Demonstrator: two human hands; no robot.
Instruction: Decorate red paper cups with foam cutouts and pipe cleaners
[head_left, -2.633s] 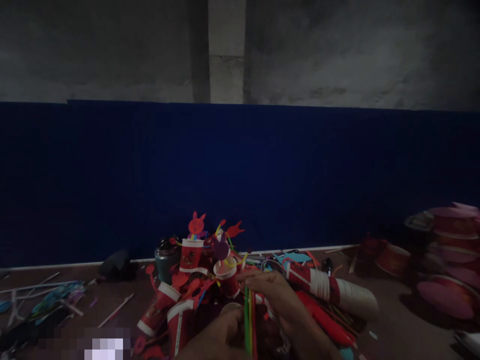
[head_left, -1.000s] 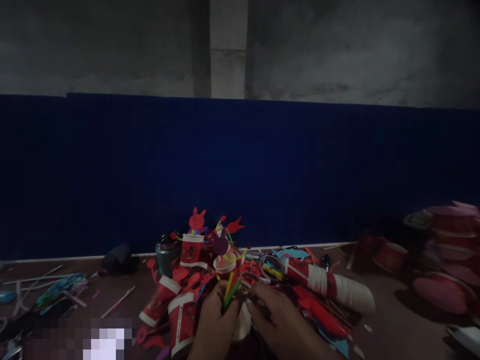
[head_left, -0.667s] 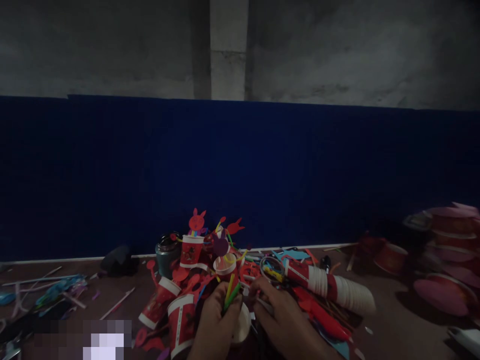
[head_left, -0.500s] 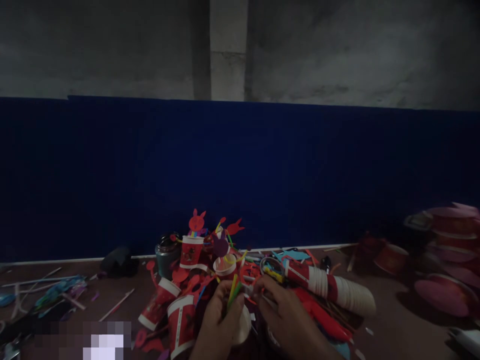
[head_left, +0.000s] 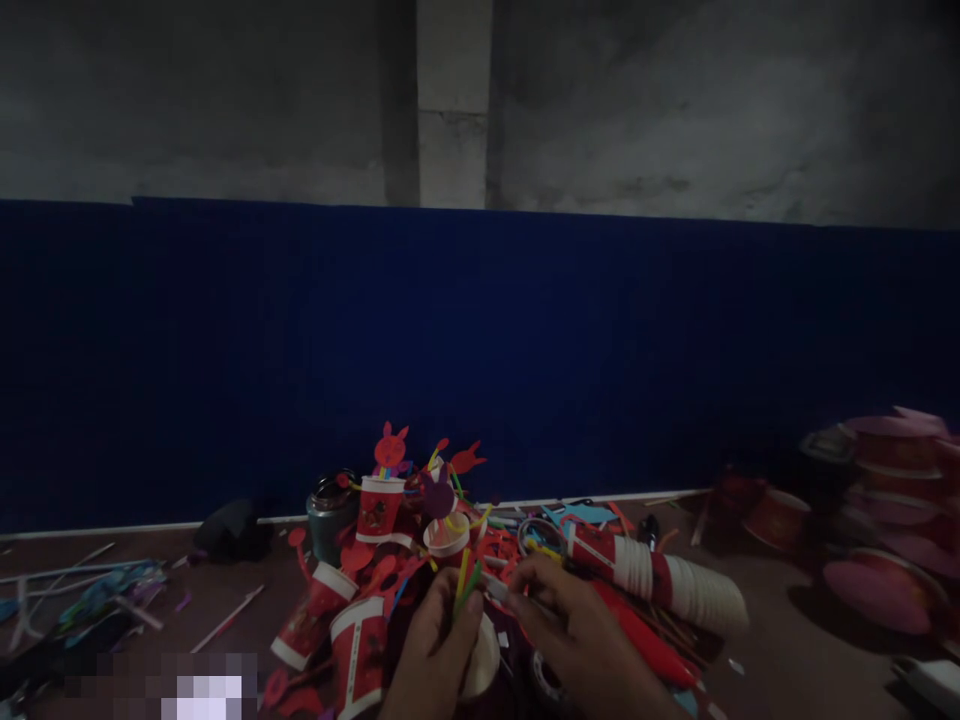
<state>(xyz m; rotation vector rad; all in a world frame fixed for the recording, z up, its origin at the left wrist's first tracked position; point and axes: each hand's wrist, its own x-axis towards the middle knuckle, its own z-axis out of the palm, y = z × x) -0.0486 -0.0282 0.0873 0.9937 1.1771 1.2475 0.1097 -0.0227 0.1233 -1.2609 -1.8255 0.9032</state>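
Note:
My left hand is closed around thin yellow and green straws that stick up between thumb and fingers. Close beside it on the right, my right hand pinches a small whitish strip that reaches toward the straws; whether it touches them I cannot tell. Under the hands is an open paper cup, partly hidden by the left hand. A dark ring-shaped roll lies below my right hand, mostly covered by it.
Red paper cups and cut-outs crowd the left. Behind stand a cup with a red rabbit figure and a metal flask. Stacked cups lie on the right, with red bowls farther over. A blue panel rises behind.
The view has shifted slightly, so the table things sit a little lower and farther left. Both hands stay close together with the straws and strip; more of the dark roll shows.

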